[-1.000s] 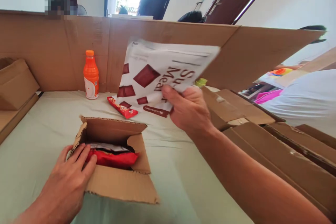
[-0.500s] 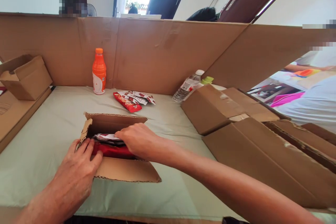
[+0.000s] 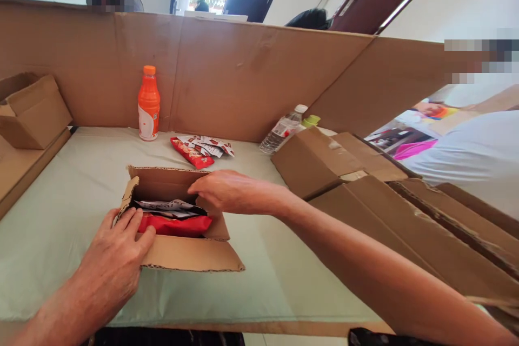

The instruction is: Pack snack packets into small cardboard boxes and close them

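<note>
A small open cardboard box (image 3: 190,253) lies on the pale green cloth, its front flap folded outward. Inside it are a red packet (image 3: 174,225) and, behind that, white printed sachets (image 3: 168,205). My left hand (image 3: 125,243) grips the box's left end, with its fingers over the edge and their tips inside beside the red packet. At the right end, above the opening, is my right hand (image 3: 231,192), fingers curled together and pointing left. Its fingertips are partly hidden, and I cannot make out anything in them. The sachets lie apart from it.
Behind the box lie a red snack packet (image 3: 192,153) and several sachets (image 3: 213,146). An orange bottle (image 3: 148,105) stands by the cardboard wall (image 3: 243,75). A clear bottle (image 3: 283,130) leans beside cardboard boxes (image 3: 365,216) at right. Another box (image 3: 40,113) sits at left. A person (image 3: 466,140) is beyond.
My right hand has come off the white sachet and moved up and to the box's right end. The sachets stay in the box. My left hand keeps its place. The view has shifted slightly.
</note>
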The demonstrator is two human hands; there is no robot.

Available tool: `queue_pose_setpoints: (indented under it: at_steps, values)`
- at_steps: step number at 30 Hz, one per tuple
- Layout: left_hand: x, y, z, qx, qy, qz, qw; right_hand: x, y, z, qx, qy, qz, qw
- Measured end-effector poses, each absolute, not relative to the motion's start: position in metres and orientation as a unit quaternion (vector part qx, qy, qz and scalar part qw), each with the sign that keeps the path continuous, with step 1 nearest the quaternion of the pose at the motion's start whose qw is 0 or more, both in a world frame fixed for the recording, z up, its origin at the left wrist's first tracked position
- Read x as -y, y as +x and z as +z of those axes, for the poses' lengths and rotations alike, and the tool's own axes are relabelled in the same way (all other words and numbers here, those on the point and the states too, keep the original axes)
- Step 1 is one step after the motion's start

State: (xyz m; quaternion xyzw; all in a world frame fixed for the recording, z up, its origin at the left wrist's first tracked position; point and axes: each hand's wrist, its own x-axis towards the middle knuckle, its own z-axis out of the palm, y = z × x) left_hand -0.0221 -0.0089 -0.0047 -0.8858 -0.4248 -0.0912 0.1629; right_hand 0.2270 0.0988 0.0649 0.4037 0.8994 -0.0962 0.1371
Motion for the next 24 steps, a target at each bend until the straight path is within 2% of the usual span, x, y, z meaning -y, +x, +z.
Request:
queue_pose_setpoints:
  at_steps: [2, 4, 8, 10, 16, 24]
  values:
    - [0.007, -0.022, -0.010, 0.431, -0.880, -0.111, 0.168, -0.100, 0.216, 0.064, -0.894, 0.382, -0.072, 0.222]
    - [0.006, -0.022, -0.012, 0.434, -0.877, -0.117, 0.167, -0.104, 0.200, 0.059, -0.889, 0.366, -0.059, 0.268]
    - [0.005, -0.022, -0.002, 0.435, -0.885, -0.084, 0.143, -0.114, 0.182, 0.057, -0.888, 0.351, -0.063, 0.291]
    - [0.006, -0.022, 0.005, 0.441, -0.886, -0.057, 0.130, -0.116, 0.188, 0.064, -0.899, 0.336, -0.064, 0.273]
    - [0.005, -0.021, 0.008, 0.450, -0.882, -0.054, 0.132, -0.100, 0.243, 0.073, -0.926, 0.337, -0.162, 0.057]
    - [0.001, -0.017, 0.010, 0.454, -0.880, -0.070, 0.119, -0.081, 0.305, 0.015, -0.855, 0.359, -0.257, -0.272]
